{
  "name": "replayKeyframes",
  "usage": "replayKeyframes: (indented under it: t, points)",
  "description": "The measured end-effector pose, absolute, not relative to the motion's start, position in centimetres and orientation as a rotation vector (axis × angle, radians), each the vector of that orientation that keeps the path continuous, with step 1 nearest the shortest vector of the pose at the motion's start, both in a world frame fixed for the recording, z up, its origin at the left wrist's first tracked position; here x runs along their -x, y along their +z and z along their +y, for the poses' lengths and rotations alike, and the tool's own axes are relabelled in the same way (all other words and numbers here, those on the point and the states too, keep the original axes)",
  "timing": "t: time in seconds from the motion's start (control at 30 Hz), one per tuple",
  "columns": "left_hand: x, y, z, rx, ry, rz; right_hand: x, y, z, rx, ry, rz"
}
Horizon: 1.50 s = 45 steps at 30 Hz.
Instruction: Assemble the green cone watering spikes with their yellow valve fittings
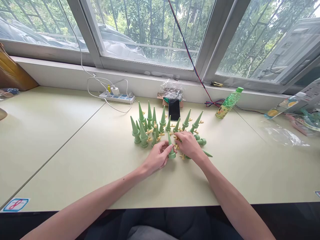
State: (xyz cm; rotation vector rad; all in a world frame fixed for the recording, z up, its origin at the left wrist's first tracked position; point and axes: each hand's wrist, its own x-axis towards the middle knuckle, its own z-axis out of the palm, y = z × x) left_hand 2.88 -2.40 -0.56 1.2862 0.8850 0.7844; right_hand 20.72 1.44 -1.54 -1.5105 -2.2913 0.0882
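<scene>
My left hand (159,155) grips a green watering spike (171,150) near its ribbed base, with the pointed end up. Just right of it, my right hand (188,142) reaches over the pile with its fingers bent down. Whatever the right fingertips may hold is hidden among the small yellow valves (176,146). Several green spikes (143,137) stand upright on their bases behind and left of my hands, many with a yellow valve at the side. More spike parts (202,141) lie on their sides around the right hand, partly covered by it.
A dark phone (174,110) lies behind the spikes, beside crumpled clear plastic (172,90). A white power strip (117,97) with cables is at the back left. A green bottle (229,102) leans at the back right, near bundled wires (214,102) and a clear plastic bag (285,136).
</scene>
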Motion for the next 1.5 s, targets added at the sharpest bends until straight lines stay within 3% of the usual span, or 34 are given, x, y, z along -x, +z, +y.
replayKeyframes:
  t: [1.5]
  points:
    - [-2.7, -0.6, -2.1, -1.380, 0.875, 0.911, -20.7, -2.3, 1.5, 1.267, 0.263, -2.178]
